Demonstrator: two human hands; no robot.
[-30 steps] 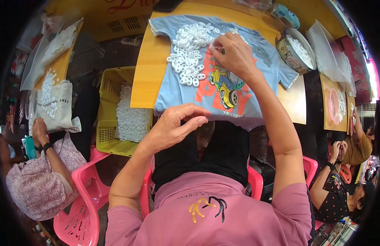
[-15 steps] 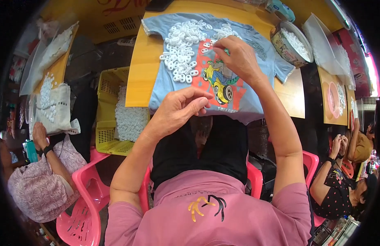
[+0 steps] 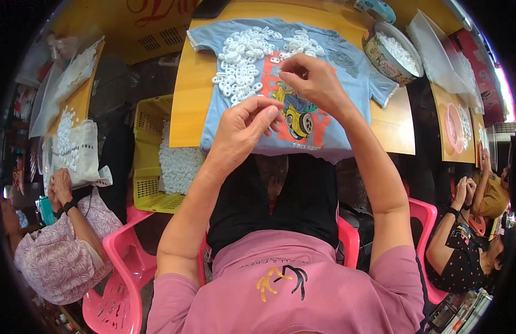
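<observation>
Fingers (image 3: 267, 113) of your left hand (image 3: 244, 131) and right hand (image 3: 311, 82) are pinched together on small white plastic pieces over the blue T-shirt (image 3: 330, 133), while a large unsorted heap (image 3: 244, 58) remains far-left on it.

Mount: one wide fisheye camera on my head, the left of a side-by-side pair.
Direction: it faces steeply down over my chest and lap onto the wooden table (image 3: 197, 106).
Nearness: close; my left hand (image 3: 244, 131) and right hand (image 3: 313, 83) sit near centre, forearms entering from below.
Distortion: the table edges bow toward the dark circular rim.
Periphery: seated co-workers at both lower sides.
Shared coverage: one view only.
</observation>
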